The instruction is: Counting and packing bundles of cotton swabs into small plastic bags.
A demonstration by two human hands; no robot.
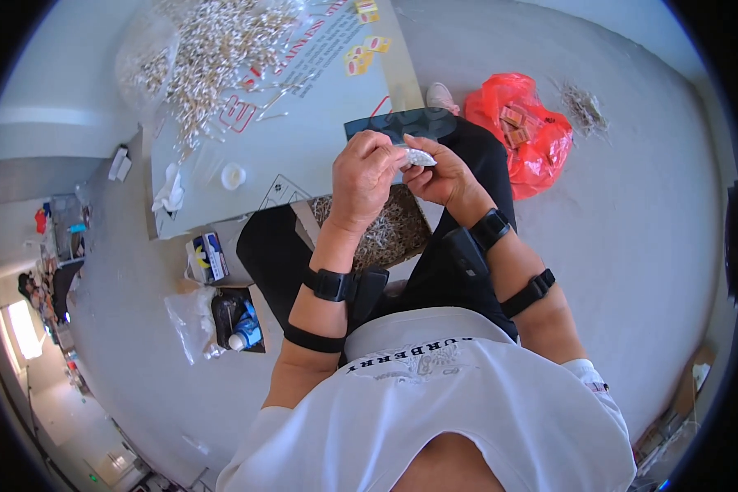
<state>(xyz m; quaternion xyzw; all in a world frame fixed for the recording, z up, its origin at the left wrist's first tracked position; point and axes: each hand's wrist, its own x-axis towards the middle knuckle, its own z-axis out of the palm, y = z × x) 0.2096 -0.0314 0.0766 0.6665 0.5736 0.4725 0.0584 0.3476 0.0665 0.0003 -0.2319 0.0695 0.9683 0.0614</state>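
Note:
In front of me, over the table's near edge, my two hands meet. My right hand (441,174) pinches a small silvery-white bundle (419,157) between thumb and fingers; its exact kind is too small to tell. My left hand (362,175) is closed, its fingertips pressed together against the bundle's left end; what they pinch is hidden. Below the hands, an open cardboard box (422,211) full of thin, short pieces sits between my legs. Just beyond them a dark translucent strip (402,125) lies across the table edge and my right thigh.
On the white table (197,201) lie a heap of thin white-tipped sticks (221,57), a small white cup (234,175), crumpled tissue (170,193) and yellow cards (361,61). A red plastic bag (541,156) with small boxes stands right. A blue-yellow box (208,256) and blue bottle (245,330) are left.

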